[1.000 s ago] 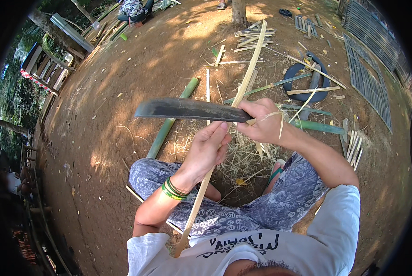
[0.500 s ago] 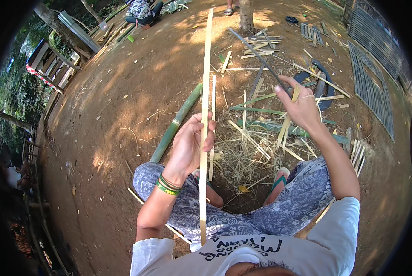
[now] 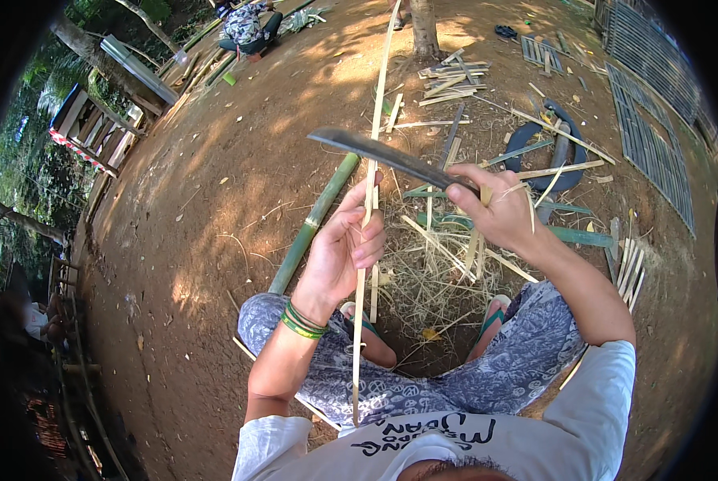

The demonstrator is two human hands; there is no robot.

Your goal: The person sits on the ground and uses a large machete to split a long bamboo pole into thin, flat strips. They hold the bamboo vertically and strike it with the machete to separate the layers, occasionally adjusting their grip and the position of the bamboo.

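A long, pale bamboo strip (image 3: 382, 96) stands nearly upright in front of me, its lower end against my shirt. Closed around its middle are the fingers of my left hand (image 3: 336, 252). In my right hand (image 3: 505, 210) is the handle of a long, dark-bladed knife (image 3: 379, 150). Its blade points left and crosses the strip just above my left fingers; whether it touches the strip I cannot tell. Thin pale slivers hang about my right fingers. Between my feet, on the ground, lies a heap of bamboo shavings (image 3: 423, 309).
A green bamboo pole (image 3: 317, 215) lies beyond my left knee. Cut strips (image 3: 455, 80) are piled by a tree trunk (image 3: 424, 32). To the right are a dark curved tube (image 3: 571, 178), more strips (image 3: 631, 268) and slatted bamboo panels (image 3: 647, 136). Another person (image 3: 245, 28) crouches far off.
The knife has swung left and down from pointing up and away, and now lies across the strip. My right hand has lowered slightly. The strip has turned edge-on and leans further right at its top.
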